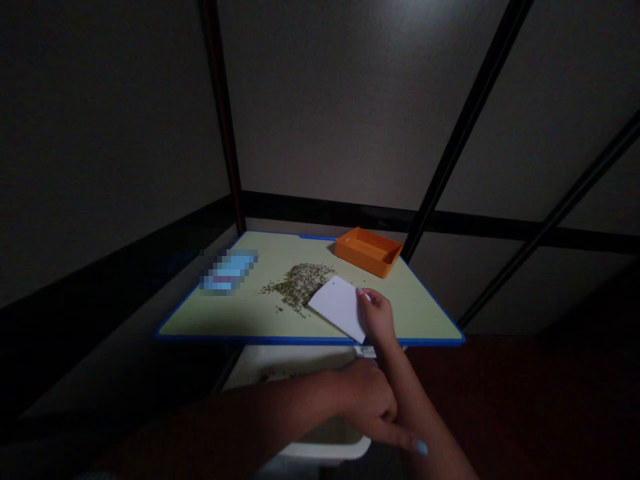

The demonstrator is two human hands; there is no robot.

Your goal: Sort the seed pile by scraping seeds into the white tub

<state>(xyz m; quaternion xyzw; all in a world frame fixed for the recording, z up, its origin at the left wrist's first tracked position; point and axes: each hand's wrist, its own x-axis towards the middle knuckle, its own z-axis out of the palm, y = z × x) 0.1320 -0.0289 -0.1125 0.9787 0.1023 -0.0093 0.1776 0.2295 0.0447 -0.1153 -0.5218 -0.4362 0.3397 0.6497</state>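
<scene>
A white card [337,308] with a small hole near one corner is held at its right edge by my right hand [377,317], thumb on top. The card's left edge touches a loose heap of small greenish-brown bits, like seeds or dried herb [300,283], spread on a pale yellow-green board [200,323] with a blue rim. My left hand [367,397] is nearer to me, below the board's front edge, crossing my right forearm. Its thumb is stretched out over that forearm, a light blue nail showing; the other fingers are mostly hidden.
An orange tray [367,253] stands at the board's back right corner. A blurred light-blue item [229,272] lies at the left. Under the front edge is a white container [357,450], with dark bits around its inside. Dark-framed panels [345,113] rise behind the board.
</scene>
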